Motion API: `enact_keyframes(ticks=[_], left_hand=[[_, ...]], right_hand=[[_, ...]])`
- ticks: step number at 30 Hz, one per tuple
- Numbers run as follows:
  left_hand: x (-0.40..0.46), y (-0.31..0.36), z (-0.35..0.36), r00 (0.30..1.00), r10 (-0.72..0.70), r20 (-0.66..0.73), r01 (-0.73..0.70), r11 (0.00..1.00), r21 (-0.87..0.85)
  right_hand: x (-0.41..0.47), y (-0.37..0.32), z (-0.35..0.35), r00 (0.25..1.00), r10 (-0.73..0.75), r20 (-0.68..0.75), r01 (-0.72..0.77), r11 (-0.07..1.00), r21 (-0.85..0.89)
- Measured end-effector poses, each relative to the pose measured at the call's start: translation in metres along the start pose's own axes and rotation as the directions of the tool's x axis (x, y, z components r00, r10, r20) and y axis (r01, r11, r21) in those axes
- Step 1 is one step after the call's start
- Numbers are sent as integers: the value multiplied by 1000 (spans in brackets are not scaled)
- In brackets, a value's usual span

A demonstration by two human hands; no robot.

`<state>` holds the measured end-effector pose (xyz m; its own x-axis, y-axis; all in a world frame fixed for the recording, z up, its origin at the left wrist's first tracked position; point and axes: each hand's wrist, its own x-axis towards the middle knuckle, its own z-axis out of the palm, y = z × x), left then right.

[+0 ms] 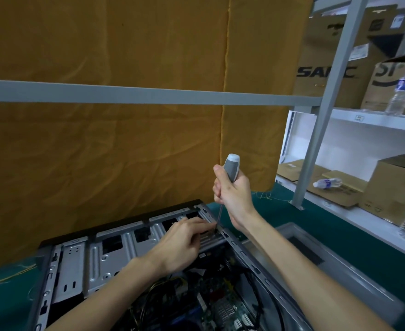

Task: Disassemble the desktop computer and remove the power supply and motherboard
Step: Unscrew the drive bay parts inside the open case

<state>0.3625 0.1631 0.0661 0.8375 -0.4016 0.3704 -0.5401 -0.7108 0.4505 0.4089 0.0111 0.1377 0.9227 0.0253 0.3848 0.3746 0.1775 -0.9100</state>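
Grey sheet-metal computer case (pixel 106 256) is lying open on its side across the lower left and lower centre of the frame, resting on a green table surface (pixel 339 235). Its motherboard (pixel 220 304) is sitting inside at the bottom centre, with black cables (pixel 153 292) running over it.

The right hand (pixel 232 194) is gripping a screwdriver (pixel 230 170) by its grey-and-white handle, all fingers curled tightly round it, at centre frame. The thin shaft is running down and slightly left to the case's upper right corner, beside the rear slot area.

The left hand (pixel 182 244) is reaching into the case just below centre, fingers partly curled, with the fingertips (pixel 212 226) meeting at the screwdriver tip. Whether they are pinching a screw or only steadying the tip cannot be told.

A detached grey side panel (pixel 335 278) is lying flat to the right of the case. Orange cloth (pixel 101 139) is hanging behind. Shelving at the right is holding cardboard boxes (pixel 328 75) and water bottles (pixel 402 91).
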Motion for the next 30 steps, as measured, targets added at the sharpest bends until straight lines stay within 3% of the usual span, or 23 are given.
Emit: enact_keyframes(ticks=[4,9,14,18,22,25,27,30], left_hand=[[-1,0,1,1000,4,-7,-4,1000,3],[-3,1,1,1000,-2,-12,2,1000,7],[-3,0,1,1000,3,-22,-2,1000,26],[-3,-2,2,1000,-20,-10,20,999,27],[-3,-3,2,999,-31,9,31,999,25],[-4,-4,3,999,-31,20,30,999,33],[-3,-4,3,999,-27,28,26,999,38],[-2,-5,3,999,-26,36,25,999,31]], right_hand=[[-1,1,2,1000,-5,6,5,1000,-19],[3,-9,5,999,-11,33,18,976,-218],[9,-27,9,993,-103,54,108,989,-98],[10,-28,17,998,-25,56,32,990,-138],[12,-22,19,995,-4,-101,-5,996,-92],[15,-23,17,992,42,-123,-36,998,51],[17,-24,12,996,72,-45,-66,990,128],[21,-25,4,952,122,280,-173,970,168]])
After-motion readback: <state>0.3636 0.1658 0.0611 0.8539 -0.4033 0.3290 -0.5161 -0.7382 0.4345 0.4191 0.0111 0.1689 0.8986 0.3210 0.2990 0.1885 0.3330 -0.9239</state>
